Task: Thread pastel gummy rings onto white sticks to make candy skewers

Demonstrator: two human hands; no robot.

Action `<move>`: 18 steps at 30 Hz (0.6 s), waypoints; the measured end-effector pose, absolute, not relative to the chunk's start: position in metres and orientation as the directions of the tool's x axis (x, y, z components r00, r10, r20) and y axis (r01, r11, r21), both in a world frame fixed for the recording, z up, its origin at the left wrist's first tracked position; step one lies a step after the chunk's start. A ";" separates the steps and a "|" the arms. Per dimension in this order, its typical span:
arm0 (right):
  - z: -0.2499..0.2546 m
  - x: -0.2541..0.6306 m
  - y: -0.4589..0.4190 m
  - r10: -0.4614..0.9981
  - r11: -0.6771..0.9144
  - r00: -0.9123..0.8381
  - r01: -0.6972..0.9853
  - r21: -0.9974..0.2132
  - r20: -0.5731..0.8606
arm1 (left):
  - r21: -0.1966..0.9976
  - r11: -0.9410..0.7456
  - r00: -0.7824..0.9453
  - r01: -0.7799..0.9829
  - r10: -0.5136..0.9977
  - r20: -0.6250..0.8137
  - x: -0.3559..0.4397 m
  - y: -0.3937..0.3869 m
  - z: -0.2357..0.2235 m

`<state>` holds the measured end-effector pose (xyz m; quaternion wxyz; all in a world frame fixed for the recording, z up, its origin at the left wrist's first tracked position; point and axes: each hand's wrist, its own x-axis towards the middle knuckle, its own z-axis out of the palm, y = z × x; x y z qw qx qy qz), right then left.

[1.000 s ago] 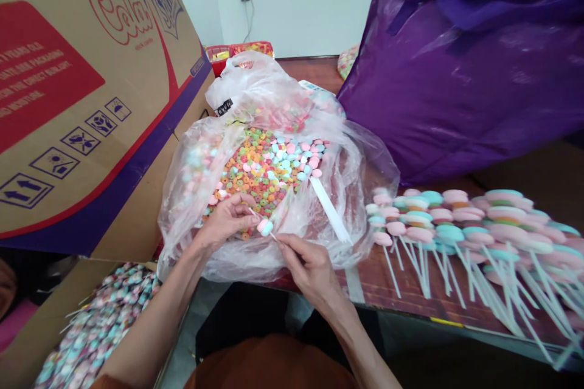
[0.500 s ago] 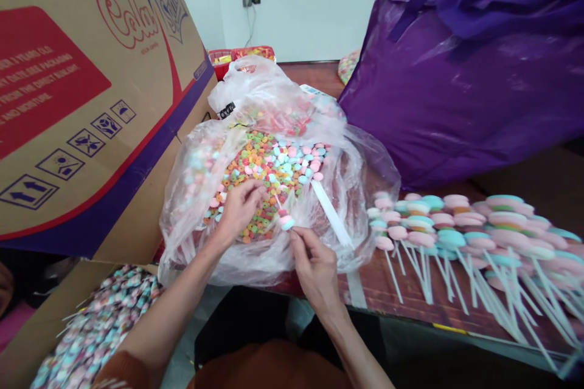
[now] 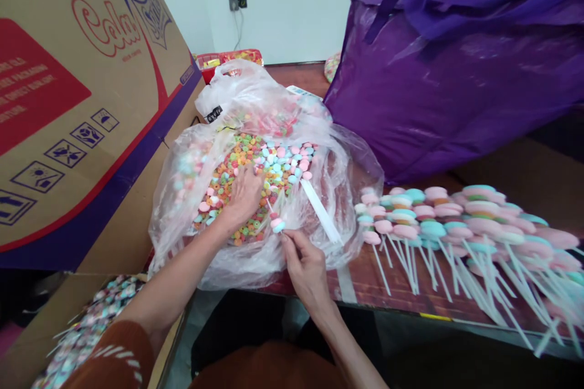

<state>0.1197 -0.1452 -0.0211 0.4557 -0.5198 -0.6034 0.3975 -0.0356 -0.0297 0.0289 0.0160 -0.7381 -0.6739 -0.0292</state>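
My right hand pinches a lollipop stick threaded with pink, white and blue candies; the bare tip of the stick points up and left. My left hand reaches down into the loose candies, fingers curled together at the pile. What its fingertips hold, if anything, is hidden. Around both hands spreads a clear plastic bag. Inside it lie small orange, green and red candy rings and smooth pink, blue and white candies. A bundle of white sticks rests on the bag, right of the left hand.
Many candy lollipops lie in rows along the table at right. Behind them stands a purple bag. A big printed carton walls off the left; below it, another box holds a heap of candy sticks.
My left hand has moved away from the threaded stick, farther up into the loose candies. My right hand still holds the stick. The whole view has shifted slightly.
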 end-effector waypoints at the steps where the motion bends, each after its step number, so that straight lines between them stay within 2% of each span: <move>1: -0.021 0.120 -0.145 0.990 0.141 -0.045 0.261 -0.955 0.134 | 0.007 -0.101 0.101 0.995 0.991 0.085 -0.038 -0.032 0.027; 4: -0.022 0.120 -0.144 0.990 0.142 -0.046 0.257 -0.956 0.134 | -0.008 -0.183 0.183 0.983 0.972 0.147 -0.043 -0.036 0.022; 6: -0.024 0.120 -0.144 0.990 0.144 -0.046 0.254 -0.957 0.136 | 0.033 -0.230 0.221 0.973 0.959 0.177 -0.045 -0.038 0.020; 8: -0.026 0.120 -0.144 0.990 0.142 -0.041 0.246 -0.959 0.136 | 0.137 -0.234 0.203 0.963 0.957 0.207 -0.046 -0.035 0.020; 12: -0.029 0.120 -0.146 0.989 0.143 -0.012 0.238 -0.961 0.145 | 0.434 -0.223 0.120 0.873 0.961 0.251 -0.038 -0.010 0.022; 18: -0.027 0.119 -0.146 0.987 0.147 0.031 0.236 -0.960 0.159 | 0.629 -0.199 0.095 0.751 0.976 0.196 -0.018 0.039 0.010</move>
